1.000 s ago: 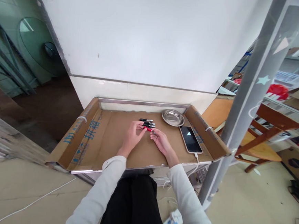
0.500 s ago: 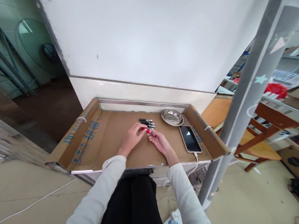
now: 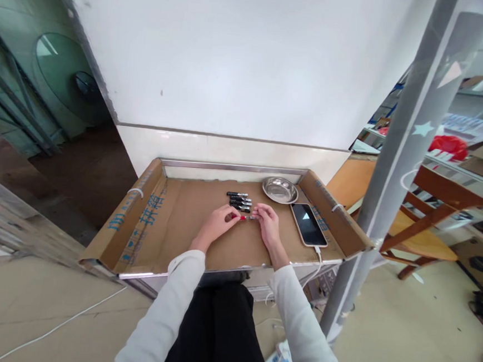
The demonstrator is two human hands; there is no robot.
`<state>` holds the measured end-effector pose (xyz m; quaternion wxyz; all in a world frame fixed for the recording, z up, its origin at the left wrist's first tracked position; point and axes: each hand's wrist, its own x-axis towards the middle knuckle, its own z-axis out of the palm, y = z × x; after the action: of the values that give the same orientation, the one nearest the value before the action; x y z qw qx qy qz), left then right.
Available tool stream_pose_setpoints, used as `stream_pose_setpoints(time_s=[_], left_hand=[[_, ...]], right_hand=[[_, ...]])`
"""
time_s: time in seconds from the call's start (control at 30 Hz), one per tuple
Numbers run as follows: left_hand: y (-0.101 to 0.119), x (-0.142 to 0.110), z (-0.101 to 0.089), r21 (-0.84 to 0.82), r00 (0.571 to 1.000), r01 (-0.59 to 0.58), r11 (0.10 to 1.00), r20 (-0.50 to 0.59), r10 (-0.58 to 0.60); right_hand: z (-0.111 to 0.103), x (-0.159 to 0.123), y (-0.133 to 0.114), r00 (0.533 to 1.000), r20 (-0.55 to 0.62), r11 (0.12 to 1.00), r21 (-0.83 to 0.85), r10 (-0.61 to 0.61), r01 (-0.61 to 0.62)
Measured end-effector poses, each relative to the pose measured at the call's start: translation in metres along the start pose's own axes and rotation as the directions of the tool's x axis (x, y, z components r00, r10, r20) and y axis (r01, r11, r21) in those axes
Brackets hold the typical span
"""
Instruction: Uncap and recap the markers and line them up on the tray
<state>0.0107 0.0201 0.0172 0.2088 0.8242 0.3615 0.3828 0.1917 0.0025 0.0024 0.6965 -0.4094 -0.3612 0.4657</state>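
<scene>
Red pen point(image 3: 243, 218) lay level between the two hands, its silver end to the right; whether it touched the surface below was not clear. The left hand point(image 3: 218, 224) had thumb and fingertips pinched together on the pen's red part. The right hand point(image 3: 268, 226) was half curled, thumb and fingers a little parted, their tips at or just beside the silver end; it was too small to tell if they gripped it.

Half a second earlier the pen had slanted down into the right fingers, and the left hand had partly covered the black pens point(image 3: 237, 203). By this moment the pen had levelled, the right fingers had lifted and loosened, and the black pens stood in plain sight. This suggested that the left hand now bore most of the hold, with the right's part in handling the pen lighter.

Just beyond the hands, the black pens lay side by side in a short row, roughly parallel. Farther off, past the right hand, sat a steel bowl point(image 3: 280, 192); to that hand's right lay a phone point(image 3: 308, 226), its white cable point(image 3: 319, 259) running back toward the person. Cardboard point(image 3: 184, 215) spread beneath and around both hands, with a pale wall point(image 3: 234, 63) beyond and a grey pole point(image 3: 413, 127) well to the right.
</scene>
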Motion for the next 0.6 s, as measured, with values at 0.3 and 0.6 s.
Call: stream_pose_setpoints(time_s=[0.3, 0.6], left_hand=[[-0.011, 0.001, 0.005, 0.281, 1.0, 0.019, 0.96, -0.023, -0.013], [-0.003, -0.003, 0.002, 0.261, 0.999, -0.031, 0.965, 0.034, 0.023]], right_hand=[[0.014, -0.018, -0.007, 0.876, 0.452, 0.649, -0.619, -0.165, 0.442], [0.01, -0.027, -0.005, 0.914, 0.353, 0.263, -0.879, -0.201, 0.397]])
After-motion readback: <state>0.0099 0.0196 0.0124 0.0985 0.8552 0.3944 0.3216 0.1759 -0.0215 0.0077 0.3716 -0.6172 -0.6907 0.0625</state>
